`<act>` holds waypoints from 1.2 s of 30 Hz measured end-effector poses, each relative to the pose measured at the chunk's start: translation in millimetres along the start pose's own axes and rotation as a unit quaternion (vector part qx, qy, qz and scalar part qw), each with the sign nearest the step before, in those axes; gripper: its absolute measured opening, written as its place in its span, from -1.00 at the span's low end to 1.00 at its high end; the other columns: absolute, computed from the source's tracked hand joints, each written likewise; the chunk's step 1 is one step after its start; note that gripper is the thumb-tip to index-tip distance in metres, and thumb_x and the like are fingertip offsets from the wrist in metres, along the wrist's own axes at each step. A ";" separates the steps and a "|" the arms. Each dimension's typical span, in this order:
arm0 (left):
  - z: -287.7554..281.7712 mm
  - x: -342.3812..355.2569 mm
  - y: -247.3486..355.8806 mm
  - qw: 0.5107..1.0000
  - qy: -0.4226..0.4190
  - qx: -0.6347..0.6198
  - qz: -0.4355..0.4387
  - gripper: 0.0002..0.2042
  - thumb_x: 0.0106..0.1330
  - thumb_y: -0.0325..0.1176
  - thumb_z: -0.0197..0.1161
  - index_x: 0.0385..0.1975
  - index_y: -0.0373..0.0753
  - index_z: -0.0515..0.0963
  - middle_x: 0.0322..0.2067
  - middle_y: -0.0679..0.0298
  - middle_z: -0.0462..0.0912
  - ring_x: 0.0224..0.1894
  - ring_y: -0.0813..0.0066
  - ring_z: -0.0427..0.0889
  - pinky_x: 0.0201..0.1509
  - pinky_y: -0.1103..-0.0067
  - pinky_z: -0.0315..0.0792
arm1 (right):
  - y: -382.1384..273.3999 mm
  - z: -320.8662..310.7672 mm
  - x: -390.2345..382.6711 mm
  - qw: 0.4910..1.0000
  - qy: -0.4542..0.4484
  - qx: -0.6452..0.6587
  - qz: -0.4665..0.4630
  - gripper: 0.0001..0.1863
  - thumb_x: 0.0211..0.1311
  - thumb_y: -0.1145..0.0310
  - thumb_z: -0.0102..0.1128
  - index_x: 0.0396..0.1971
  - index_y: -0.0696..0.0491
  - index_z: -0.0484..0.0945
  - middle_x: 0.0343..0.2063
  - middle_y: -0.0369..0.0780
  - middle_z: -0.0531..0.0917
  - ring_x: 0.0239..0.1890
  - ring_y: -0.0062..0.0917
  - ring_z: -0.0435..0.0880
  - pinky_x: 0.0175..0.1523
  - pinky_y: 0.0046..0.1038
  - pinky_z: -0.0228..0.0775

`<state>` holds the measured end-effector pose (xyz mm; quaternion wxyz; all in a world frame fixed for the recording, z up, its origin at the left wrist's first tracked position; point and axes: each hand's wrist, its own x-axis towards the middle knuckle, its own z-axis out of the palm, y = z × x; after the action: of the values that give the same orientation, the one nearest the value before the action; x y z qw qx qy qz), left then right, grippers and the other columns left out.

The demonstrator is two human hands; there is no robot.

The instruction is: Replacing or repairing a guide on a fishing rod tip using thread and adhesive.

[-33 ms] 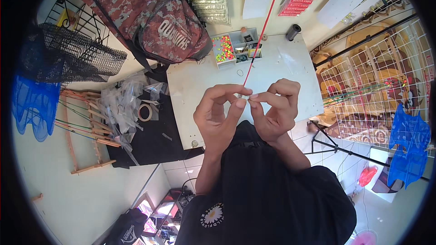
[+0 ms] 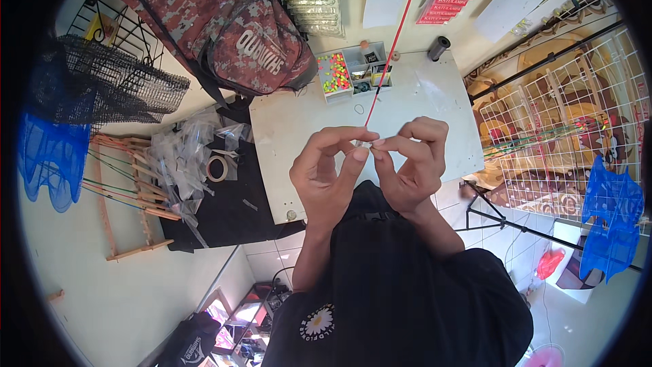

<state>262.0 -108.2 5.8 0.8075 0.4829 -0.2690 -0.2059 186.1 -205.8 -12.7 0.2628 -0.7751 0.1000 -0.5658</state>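
My left hand (image 2: 324, 171) and my right hand (image 2: 411, 164) meet above the near part of the white table (image 2: 302, 146). Both are closed in a pinch, with thumbs and index fingertips almost touching. Between those fingertips shows a tiny pale thing (image 2: 365, 144), too small to name. A thin red rod (image 2: 401, 30) with a black section slants down from the top of the view. Its lower end reaches my left index fingertip; whether that finger grips it is hidden. The remaining fingers of my right hand are curled.
On the table's far side stand a compartment tray (image 2: 358, 95) with bright beads and a dark cylinder (image 2: 438, 48). A camouflage bag (image 2: 255, 47) is at the back left. Left lie plastic bags (image 2: 180, 156) and a tape roll (image 2: 216, 168). Rightward is a white wire rack (image 2: 543, 122).
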 end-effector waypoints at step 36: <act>-9.9 8.1 20.4 0.968 -0.083 0.231 0.054 -0.55 0.03 -0.52 0.41 0.00 -0.25 0.56 -0.21 0.26 0.51 -0.57 0.75 0.28 -0.49 0.76 0.19 | -7.6 -15.0 19.2 0.855 -0.117 0.351 0.363 -0.90 0.29 0.51 0.14 -0.26 0.21 0.49 -0.36 -0.26 0.58 -0.27 -0.68 0.53 -0.11 -0.58 0.34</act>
<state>275.9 -97.2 22.0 0.6591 0.6219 -0.4012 -0.1337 177.6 -212.4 10.4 0.7135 -0.6008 0.1377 -0.3331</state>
